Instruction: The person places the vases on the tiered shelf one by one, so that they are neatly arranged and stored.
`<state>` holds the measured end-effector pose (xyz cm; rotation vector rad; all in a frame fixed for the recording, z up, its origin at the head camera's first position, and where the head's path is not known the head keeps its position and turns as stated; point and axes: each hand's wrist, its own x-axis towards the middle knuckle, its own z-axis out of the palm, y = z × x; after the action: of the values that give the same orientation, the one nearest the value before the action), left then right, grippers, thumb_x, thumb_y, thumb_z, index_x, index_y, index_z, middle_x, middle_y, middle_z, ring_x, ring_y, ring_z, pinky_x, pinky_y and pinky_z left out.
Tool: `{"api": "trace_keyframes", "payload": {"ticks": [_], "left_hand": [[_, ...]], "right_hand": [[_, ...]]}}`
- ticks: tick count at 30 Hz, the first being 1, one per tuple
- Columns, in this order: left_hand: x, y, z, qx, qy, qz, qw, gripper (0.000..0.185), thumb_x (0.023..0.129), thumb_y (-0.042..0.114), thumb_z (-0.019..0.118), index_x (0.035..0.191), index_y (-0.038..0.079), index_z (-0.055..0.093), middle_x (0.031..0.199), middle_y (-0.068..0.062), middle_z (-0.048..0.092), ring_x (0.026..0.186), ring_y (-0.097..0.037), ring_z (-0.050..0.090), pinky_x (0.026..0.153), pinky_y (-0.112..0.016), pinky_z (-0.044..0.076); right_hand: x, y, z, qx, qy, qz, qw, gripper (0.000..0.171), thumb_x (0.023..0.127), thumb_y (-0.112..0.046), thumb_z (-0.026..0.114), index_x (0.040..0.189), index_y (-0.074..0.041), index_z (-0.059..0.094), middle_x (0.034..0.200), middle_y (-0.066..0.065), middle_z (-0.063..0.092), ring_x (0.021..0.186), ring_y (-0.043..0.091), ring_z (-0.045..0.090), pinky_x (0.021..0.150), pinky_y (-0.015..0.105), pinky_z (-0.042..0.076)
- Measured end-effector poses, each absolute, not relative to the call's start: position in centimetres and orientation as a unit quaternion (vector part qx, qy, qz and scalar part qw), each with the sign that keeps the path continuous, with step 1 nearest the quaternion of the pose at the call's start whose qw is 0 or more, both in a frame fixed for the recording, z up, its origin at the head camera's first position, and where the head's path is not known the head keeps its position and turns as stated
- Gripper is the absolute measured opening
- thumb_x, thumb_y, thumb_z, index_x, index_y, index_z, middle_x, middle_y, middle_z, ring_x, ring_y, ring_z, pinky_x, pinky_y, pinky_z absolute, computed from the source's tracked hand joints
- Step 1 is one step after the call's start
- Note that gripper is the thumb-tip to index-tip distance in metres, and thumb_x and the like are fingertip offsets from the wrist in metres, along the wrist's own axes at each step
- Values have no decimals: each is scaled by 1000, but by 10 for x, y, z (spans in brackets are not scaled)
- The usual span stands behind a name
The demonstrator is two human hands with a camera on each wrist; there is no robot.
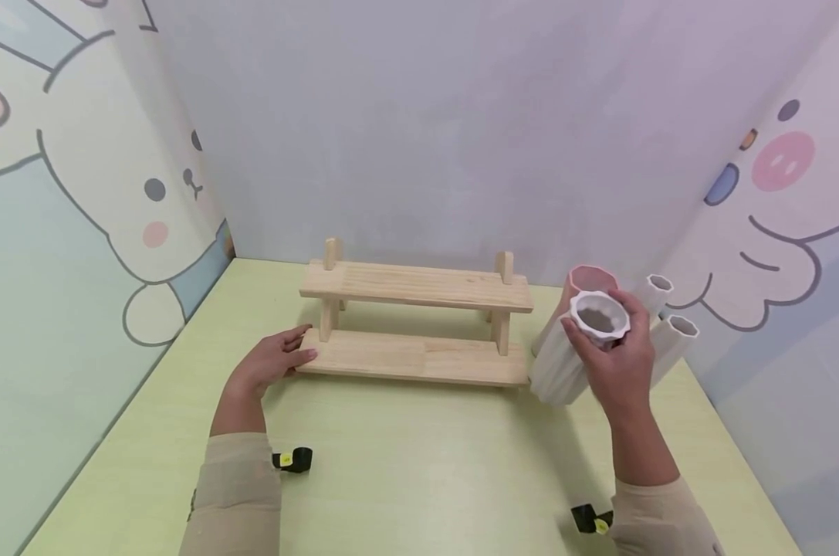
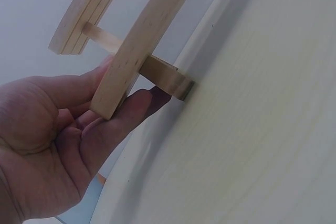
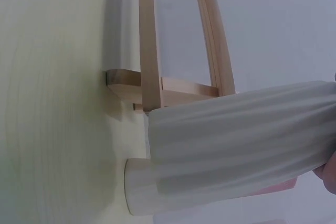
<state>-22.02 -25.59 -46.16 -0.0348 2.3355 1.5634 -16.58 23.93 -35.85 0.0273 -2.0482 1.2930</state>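
A two-tier wooden shelf (image 1: 419,320) stands on the pale green table (image 1: 405,463) near the back wall. My left hand (image 1: 273,363) lies flat with straight fingers against the left end of the lower board (image 2: 123,61). My right hand (image 1: 620,359) grips a white ribbed vase (image 1: 575,351) near its rim, tilted, just right of the shelf. The vase body (image 3: 236,140) fills the right wrist view in front of the shelf (image 3: 152,51). A pink vase (image 1: 586,279) stands right behind the white one.
Two slimmer white vases (image 1: 672,340) stand at the right, close to the cartoon-printed side wall. Another printed wall closes the left side, and a plain wall runs behind the shelf. Black straps show at both sleeves.
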Motion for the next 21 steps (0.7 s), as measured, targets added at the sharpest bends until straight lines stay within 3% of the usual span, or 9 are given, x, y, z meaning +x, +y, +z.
{"api": "trace_keyframes", "payload": {"ticks": [21], "left_hand": [[-217, -258, -463, -5, 824, 543, 162, 78, 85, 38, 66, 148, 20, 24, 149, -14, 24, 121, -26, 46, 88, -36, 48]], "right_hand": [[-164, 232, -352, 24, -786, 497, 366, 71, 67, -9, 83, 129, -18, 50, 104, 2, 57, 92, 13, 53, 75, 17, 41]]}}
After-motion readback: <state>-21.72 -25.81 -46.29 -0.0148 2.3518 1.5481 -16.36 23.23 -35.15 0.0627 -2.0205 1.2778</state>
